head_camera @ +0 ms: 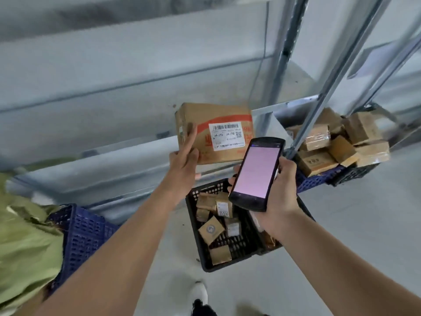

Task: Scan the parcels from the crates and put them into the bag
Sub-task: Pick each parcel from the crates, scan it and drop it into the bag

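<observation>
The fingers of the left hand [183, 156] are straight and lie close together, flat against the left face of a cardboard parcel [214, 133]; the thumb goes under the lower left corner, so the hand holds the box up in the air. The parcel is tilted, and its white shipping label [226, 136], with a barcode and the text "J4-J10", faces the camera.

The right hand [279, 190] grips a black handheld scanner [257, 173]. Its fingers are curled around the left edge of the device and the thumb lies along the right edge. The screen shows a pale pink colour and the top end of the scanner points toward the label, just below and to the right of it.

Under both hands, a black crate [200, 236] stands on the grey floor with several small cardboard boxes inside. To the right, near a metal shelf post [319, 110], another crate [319, 179] is full of brown parcels. At the left, a blue crate [84, 233] stands beside a green bag [25, 242], touching it.
</observation>
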The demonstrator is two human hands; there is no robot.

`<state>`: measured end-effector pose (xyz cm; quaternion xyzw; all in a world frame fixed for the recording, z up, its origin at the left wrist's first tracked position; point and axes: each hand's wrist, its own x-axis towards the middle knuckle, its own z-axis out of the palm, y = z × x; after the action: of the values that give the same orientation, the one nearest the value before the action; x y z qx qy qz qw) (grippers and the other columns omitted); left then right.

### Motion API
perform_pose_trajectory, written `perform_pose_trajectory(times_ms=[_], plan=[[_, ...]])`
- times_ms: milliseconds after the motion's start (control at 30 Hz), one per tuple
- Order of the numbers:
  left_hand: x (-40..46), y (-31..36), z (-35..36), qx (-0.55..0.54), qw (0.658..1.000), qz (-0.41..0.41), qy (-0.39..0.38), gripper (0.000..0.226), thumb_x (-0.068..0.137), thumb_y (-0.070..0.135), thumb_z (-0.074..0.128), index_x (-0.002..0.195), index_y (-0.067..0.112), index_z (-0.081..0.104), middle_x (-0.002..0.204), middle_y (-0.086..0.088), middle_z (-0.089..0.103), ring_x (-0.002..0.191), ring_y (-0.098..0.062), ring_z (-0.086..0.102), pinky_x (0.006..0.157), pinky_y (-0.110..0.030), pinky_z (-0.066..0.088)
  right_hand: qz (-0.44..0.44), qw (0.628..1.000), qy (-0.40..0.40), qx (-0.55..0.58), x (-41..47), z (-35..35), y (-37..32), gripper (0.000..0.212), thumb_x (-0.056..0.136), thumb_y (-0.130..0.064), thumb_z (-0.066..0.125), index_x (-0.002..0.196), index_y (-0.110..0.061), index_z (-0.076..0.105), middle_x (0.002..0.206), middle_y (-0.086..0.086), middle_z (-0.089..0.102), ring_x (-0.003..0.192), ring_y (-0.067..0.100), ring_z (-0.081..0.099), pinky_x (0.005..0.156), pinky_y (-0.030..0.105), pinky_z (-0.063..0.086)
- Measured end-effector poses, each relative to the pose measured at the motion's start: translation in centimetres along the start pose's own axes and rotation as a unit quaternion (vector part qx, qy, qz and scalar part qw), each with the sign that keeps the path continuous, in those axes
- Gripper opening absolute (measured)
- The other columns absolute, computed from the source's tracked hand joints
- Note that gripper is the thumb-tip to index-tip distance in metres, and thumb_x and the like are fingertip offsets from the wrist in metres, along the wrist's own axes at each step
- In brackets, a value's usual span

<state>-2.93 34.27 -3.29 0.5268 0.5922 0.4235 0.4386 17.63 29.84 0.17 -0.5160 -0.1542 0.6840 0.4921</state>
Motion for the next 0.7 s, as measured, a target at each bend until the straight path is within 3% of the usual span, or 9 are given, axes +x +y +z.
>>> perform_pose_trajectory(times_ms=[167, 267, 333, 400, 467, 600, 700], plan=[[-4.6, 7.5, -0.9, -0.021, 0.995, 0.083, 0.045, 0.052, 0.114, 0.038, 0.037, 0.148, 0.076, 0.025, 0.157, 0.02, 0.027, 0.147, -0.02, 0.041, 0.102, -0.046, 0.06, -0.023, 0.994, -0.101, -0.043, -6.4, 0.5, -5.5, 0.064, 0.105, -0.062, 0.032, 0.117, -0.016, 0.074, 0.11, 0.019, 0.079, 0.091, 0.037, 0.074, 0.091, 0.049, 0.056], [-7.4, 11.9, -1.3, -0.015, 0.987, 0.141, 0.072, 0.054, 0.114, 0.035, 0.039, 0.154, 0.067, 0.023, 0.146, 0.042, 0.037, 0.142, -0.008, 0.047, 0.102, -0.037, 0.059, -0.043, 0.984, -0.167, -0.048, -10.1, 0.9, -8.5, 0.065, 0.106, -0.058, 0.029, 0.134, -0.013, 0.067, 0.108, 0.019, 0.076, 0.084, 0.036, 0.073, 0.083, 0.046, 0.056], [-9.1, 14.4, -1.6, 0.004, 0.981, 0.169, 0.091, 0.054, 0.113, 0.037, 0.04, 0.157, 0.063, 0.021, 0.142, 0.044, 0.048, 0.136, 0.0, 0.053, 0.105, -0.036, 0.056, -0.051, 0.976, -0.207, -0.044, -12.3, 1.3, -10.3, 0.065, 0.105, -0.056, 0.03, 0.137, -0.012, 0.065, 0.107, 0.021, 0.074, 0.083, 0.037, 0.072, 0.082, 0.046, 0.057], [-10.4, 16.8, -1.9, 0.01, 0.974, 0.191, 0.122, 0.055, 0.115, 0.029, 0.038, 0.156, 0.061, 0.02, 0.133, 0.048, 0.055, 0.122, 0.01, 0.059, 0.096, -0.026, 0.056, -0.054, 0.966, -0.247, -0.049, -14.5, 1.6, -11.9, 0.065, 0.105, -0.056, 0.031, 0.137, -0.011, 0.066, 0.109, 0.023, 0.075, 0.083, 0.037, 0.072, 0.08, 0.046, 0.06], [-11.6, 19.1, -2.2, -0.004, 0.97, 0.194, 0.145, 0.056, 0.116, 0.023, 0.037, 0.152, 0.063, 0.022, 0.126, 0.054, 0.053, 0.12, 0.015, 0.057, 0.092, -0.022, 0.055, -0.057, 0.956, -0.283, -0.055, -16.5, 2.1, -13.3, 0.065, 0.105, -0.055, 0.031, 0.137, -0.01, 0.066, 0.109, 0.023, 0.074, 0.082, 0.037, 0.072, 0.078, 0.045, 0.061], [-13.6, 22.8, -3.6, 0.003, 0.965, 0.216, 0.15, 0.064, 0.115, 0.014, 0.037, 0.151, 0.066, 0.026, 0.124, 0.052, 0.055, 0.12, 0.005, 0.06, 0.097, -0.033, 0.053, -0.072, 0.938, -0.332, -0.073, -19.7, 3.5, -15.7, 0.064, 0.105, -0.053, 0.031, 0.138, -0.01, 0.065, 0.109, 0.024, 0.071, 0.086, 0.039, 0.07, 0.081, 0.048, 0.061], [-14.5, 25.0, -5.2, 0.028, 0.958, 0.244, 0.15, 0.077, 0.11, 0.001, 0.037, 0.148, 0.068, 0.028, 0.127, 0.048, 0.058, 0.117, -0.006, 0.058, 0.096, -0.031, 0.052, -0.08, 0.927, -0.353, -0.096, -21.7, 4.8, -17.2, 0.062, 0.105, -0.055, 0.033, 0.131, -0.011, 0.07, 0.11, 0.024, 0.072, 0.088, 0.041, 0.071, 0.082, 0.049, 0.062]])
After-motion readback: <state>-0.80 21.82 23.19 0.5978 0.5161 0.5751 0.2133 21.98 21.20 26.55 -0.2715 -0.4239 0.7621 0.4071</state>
